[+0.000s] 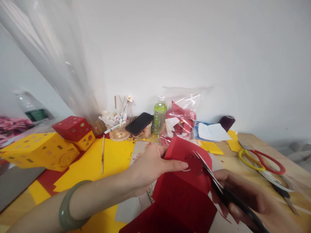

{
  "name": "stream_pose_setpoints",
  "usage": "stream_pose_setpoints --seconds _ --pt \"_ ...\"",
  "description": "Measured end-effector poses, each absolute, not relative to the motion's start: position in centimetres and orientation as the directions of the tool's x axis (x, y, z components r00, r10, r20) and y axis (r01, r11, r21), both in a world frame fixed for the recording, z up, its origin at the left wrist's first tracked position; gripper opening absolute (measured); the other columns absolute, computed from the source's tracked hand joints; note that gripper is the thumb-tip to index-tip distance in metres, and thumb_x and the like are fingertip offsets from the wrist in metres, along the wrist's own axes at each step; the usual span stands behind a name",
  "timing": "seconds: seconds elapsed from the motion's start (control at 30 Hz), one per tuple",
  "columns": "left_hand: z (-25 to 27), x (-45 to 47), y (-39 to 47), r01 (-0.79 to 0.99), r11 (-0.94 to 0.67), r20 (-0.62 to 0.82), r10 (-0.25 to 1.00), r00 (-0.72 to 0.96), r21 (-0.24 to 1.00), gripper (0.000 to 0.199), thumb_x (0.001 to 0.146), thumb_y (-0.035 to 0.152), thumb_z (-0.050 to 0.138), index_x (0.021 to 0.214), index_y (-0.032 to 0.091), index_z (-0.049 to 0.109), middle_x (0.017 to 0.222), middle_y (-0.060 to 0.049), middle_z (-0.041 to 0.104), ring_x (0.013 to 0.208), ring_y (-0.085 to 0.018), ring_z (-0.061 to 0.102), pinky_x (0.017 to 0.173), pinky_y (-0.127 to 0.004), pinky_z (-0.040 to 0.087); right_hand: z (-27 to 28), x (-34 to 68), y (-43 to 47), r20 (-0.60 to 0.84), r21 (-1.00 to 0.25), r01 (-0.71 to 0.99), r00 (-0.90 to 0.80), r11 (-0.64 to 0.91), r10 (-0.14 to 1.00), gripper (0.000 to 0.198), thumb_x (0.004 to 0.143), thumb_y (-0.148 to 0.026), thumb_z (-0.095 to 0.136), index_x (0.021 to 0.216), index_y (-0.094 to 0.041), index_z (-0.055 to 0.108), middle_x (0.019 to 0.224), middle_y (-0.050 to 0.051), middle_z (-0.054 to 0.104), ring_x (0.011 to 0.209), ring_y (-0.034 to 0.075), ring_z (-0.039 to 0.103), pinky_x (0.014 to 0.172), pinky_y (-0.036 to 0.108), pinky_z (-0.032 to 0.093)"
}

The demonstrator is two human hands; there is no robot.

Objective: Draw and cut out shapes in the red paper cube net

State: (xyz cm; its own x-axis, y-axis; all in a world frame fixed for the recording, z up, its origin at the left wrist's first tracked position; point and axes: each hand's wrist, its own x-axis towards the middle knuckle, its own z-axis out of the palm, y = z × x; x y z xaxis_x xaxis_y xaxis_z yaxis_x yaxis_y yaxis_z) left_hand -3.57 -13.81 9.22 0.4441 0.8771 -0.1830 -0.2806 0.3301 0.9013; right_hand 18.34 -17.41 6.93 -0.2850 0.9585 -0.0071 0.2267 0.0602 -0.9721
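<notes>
My left hand [155, 166], with a green bangle [73, 205] on the wrist, grips the upper left of a folded red card [183, 149]. The thumb lies flat across its face, beside curved cuts that form part of a round shape. My right hand [245, 195] is closed around the black handles of a pair of scissors [218, 184]. Their slim blades point up and left and lie at the card's right side, near the curved cuts. Darker red panels of the card hang down toward me. I cannot tell how far the blades are apart.
Yellow paper [109, 158] covers the table's left, beside decorated yellow and red boxes [39, 150]. A phone [140, 123], green bottle [160, 115] and plastic bag [184, 116] of red scraps stand along the wall. Large red-and-yellow-handled scissors [261, 161] lie at the right.
</notes>
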Motion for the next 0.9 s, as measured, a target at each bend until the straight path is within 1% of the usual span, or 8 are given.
stream_pose_setpoints --seconds 0.1,0.37,0.47,0.57,0.73,0.83,0.9 --pt "9.2 -3.7 -13.7 -0.253 0.315 -0.182 0.88 0.439 0.915 0.021 0.066 0.018 0.079 0.084 0.012 0.072 0.084 -0.007 0.072 0.071 -0.015 0.065 0.072 -0.027 0.051 6.8 18.6 -17.4 -0.02 -0.978 0.202 -0.298 0.043 0.954 0.05 0.066 -0.067 0.069 0.09 -0.023 0.063 0.063 0.001 0.056 0.05 0.012 0.047 0.044 0.023 0.041" --pt "9.2 -3.9 -13.5 -0.194 0.294 -0.187 0.882 0.433 0.936 0.023 0.065 0.022 0.079 0.085 0.013 0.071 0.084 -0.007 0.071 0.072 -0.016 0.065 0.073 -0.028 0.05 6.3 19.2 -17.4 -0.014 -0.98 0.194 -0.312 0.05 0.95 0.048 0.068 -0.065 0.069 0.09 -0.022 0.064 0.063 0.001 0.058 0.05 0.012 0.049 0.045 0.024 0.043" --pt "9.3 -4.1 -13.3 -0.144 0.273 -0.188 0.881 0.434 0.951 0.024 0.064 0.026 0.08 0.082 0.013 0.071 0.082 -0.007 0.071 0.071 -0.016 0.065 0.072 -0.029 0.05 6.1 19.8 -17.0 -0.032 -0.98 0.195 -0.374 0.044 0.927 0.05 0.066 -0.064 0.071 0.093 -0.022 0.064 0.063 0.002 0.059 0.049 0.012 0.05 0.045 0.023 0.043" --pt "9.5 -4.3 -13.1 -0.073 0.271 -0.215 0.876 0.432 0.96 0.026 0.063 0.029 0.081 0.081 0.013 0.07 0.079 -0.007 0.071 0.07 -0.017 0.065 0.071 -0.029 0.05 6.4 20.1 -16.6 -0.076 -0.976 0.217 -0.429 0.022 0.9 0.054 0.062 -0.067 0.072 0.091 -0.022 0.064 0.064 0.003 0.061 0.05 0.012 0.051 0.043 0.023 0.043" --pt "10.3 -4.7 -13.0 0.031 0.242 -0.231 0.868 0.44 0.97 0.021 0.064 0.028 0.079 0.079 0.016 0.071 0.078 -0.004 0.071 0.065 -0.015 0.064 0.06 -0.024 0.049 7.5 19.3 -16.3 -0.142 -0.976 0.213 -0.461 -0.046 0.876 0.058 0.056 -0.072 0.072 0.08 -0.021 0.062 0.058 0.0 0.056 0.045 0.009 0.045 0.038 0.02 0.037" --pt "10.9 -5.0 -13.0 0.15 0.166 -0.215 0.879 0.426 0.975 0.019 0.064 0.029 0.077 0.076 0.015 0.071 0.073 -0.003 0.07 0.062 -0.014 0.063 0.054 -0.021 0.046 7.4 19.0 -16.4 -0.177 -0.976 0.196 -0.449 -0.096 0.876 0.059 0.053 -0.072 0.074 0.08 -0.021 0.062 0.056 -0.001 0.054 0.042 0.008 0.041 0.036 0.018 0.034" --pt "11.1 -5.2 -12.9 0.223 0.123 -0.21 0.88 0.426 0.967 0.023 0.064 0.031 0.078 0.079 0.015 0.072 0.073 -0.004 0.07 0.064 -0.017 0.064 0.053 -0.021 0.046 6.9 19.2 -16.6 -0.195 -0.974 0.189 -0.425 -0.124 0.884 0.06 0.051 -0.072 0.074 0.08 -0.021 0.062 0.055 -0.001 0.054 0.042 0.007 0.04 0.036 0.018 0.032"
